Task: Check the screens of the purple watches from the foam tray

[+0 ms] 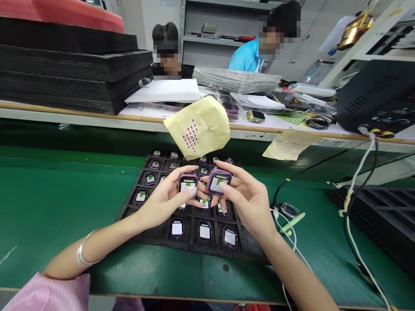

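Observation:
My left hand (171,196) is closed on a purple-framed smartwatch body (187,183), its thumb lying on the lit screen. Close beside it, a second smartwatch body (216,181) is gripped in my right hand (244,194), with the thumb over its lower screen. Both screens show white and green blocks. Under my hands lies a black foam tray (152,235) divided into square compartments. Several similar watches sit in it, among them one with a white grid screen (177,228) in the front row. My hands hide part of the tray's middle.
A yellow sheet with red arrow stickers (207,127) hangs from the shelf edge behind the tray. Black foam slabs (65,65) are stacked at left. White cables (295,242) and a green tool (293,223) lie at right. Two people (248,54) (167,52) are across the bench.

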`<state>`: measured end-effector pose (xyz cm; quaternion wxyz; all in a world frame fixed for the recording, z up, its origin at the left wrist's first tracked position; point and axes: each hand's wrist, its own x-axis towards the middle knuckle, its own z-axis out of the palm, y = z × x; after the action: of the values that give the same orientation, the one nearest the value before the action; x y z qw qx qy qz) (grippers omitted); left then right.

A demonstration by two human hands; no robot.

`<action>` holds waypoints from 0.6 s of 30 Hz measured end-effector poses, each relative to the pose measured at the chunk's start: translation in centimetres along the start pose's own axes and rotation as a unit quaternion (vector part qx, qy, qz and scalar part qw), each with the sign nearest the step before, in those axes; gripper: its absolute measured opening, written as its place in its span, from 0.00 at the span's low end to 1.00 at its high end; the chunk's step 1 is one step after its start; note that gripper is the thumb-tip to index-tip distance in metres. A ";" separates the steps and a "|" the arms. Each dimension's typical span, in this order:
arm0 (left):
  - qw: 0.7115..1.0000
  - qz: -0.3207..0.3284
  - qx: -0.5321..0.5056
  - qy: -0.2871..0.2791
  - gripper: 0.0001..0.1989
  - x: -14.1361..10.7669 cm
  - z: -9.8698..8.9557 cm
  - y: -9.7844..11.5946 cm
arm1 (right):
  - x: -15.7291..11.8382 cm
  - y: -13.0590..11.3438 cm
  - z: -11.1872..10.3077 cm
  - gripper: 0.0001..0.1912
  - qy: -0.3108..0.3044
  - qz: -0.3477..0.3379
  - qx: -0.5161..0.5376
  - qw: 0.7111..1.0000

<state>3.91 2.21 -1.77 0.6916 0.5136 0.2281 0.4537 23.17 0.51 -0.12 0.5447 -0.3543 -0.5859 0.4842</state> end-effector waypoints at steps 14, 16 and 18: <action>0.999 0.016 0.020 0.022 0.32 0.4 -0.3 -0.1 | 0.1 -0.2 -0.2 0.27 -0.035 -0.001 0.034 0.999; 0.999 0.018 0.026 0.026 0.30 0.4 -0.3 -0.2 | 0.1 -0.1 -0.4 0.26 -0.046 0.001 0.044 0.998; 0.999 0.019 0.031 0.027 0.30 0.5 -0.3 -0.3 | 0.2 0.0 -0.5 0.24 -0.047 0.003 0.055 0.997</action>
<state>4.00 2.74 -2.08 0.6601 0.5270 0.2507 0.4730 23.68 0.78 -0.08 0.5334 -0.3025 -0.5823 0.5338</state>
